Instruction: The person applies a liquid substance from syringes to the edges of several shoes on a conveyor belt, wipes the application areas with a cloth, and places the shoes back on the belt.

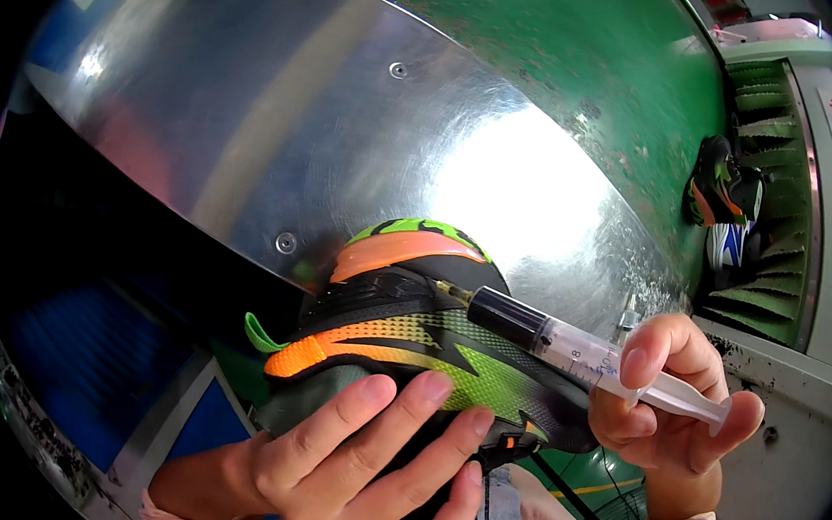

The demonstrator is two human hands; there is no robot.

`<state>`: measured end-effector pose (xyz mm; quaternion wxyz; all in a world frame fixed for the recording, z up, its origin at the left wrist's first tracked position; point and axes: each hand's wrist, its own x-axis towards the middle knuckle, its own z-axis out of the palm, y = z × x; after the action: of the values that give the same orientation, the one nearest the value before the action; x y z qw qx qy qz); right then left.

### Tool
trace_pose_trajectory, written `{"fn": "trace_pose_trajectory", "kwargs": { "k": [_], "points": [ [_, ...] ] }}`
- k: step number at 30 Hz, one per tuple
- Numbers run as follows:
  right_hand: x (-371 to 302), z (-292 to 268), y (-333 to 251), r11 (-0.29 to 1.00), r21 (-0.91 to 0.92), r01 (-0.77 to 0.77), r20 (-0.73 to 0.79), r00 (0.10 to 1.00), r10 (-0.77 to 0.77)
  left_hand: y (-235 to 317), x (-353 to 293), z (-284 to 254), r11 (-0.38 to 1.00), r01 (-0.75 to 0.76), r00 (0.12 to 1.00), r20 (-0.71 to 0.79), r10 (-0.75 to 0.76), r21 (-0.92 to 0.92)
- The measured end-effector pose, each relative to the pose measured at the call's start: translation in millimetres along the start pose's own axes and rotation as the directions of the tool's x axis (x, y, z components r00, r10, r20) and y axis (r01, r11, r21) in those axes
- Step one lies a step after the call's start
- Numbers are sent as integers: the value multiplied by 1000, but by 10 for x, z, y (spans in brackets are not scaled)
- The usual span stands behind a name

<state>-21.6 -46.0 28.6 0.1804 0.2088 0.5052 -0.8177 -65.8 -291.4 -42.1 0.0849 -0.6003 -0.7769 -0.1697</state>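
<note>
A sneaker [409, 352] in black, orange and lime green lies tilted over in front of me. Its sole side, with a salmon-orange band and a green edge, faces up and away. Spread over the upper from below, the fingers of my left hand [371, 462] hold the shoe; the thumb is hidden. My right hand [669, 397] grips a syringe [566, 345] of dark liquid, its fingers around the barrel end and by the white plunger. The syringe's thin tip [451, 290] reaches the seam area between sole and upper; whether it touches is hard to tell.
A shiny curved metal worktop [280, 122] with screws lies beyond the shoe. Past it runs a green surface [587, 78]. More sneakers [725, 187] stand at the far right by a machine opening with green strip curtains [773, 190]. A small metallic fitting [629, 316] shows behind my right hand.
</note>
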Motion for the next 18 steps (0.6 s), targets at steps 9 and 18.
{"fn": "trace_pose_trajectory", "kwargs": {
  "k": [9,18],
  "points": [
    [-341,-147,117,998,-52,-31,-45,999,28,38,-124,30,999,23,998,-64,-25,-38],
    [-703,-200,152,999,36,-25,-30,999,26,125,-204,60,994,109,987,-115,-110,-16]
  ]
}}
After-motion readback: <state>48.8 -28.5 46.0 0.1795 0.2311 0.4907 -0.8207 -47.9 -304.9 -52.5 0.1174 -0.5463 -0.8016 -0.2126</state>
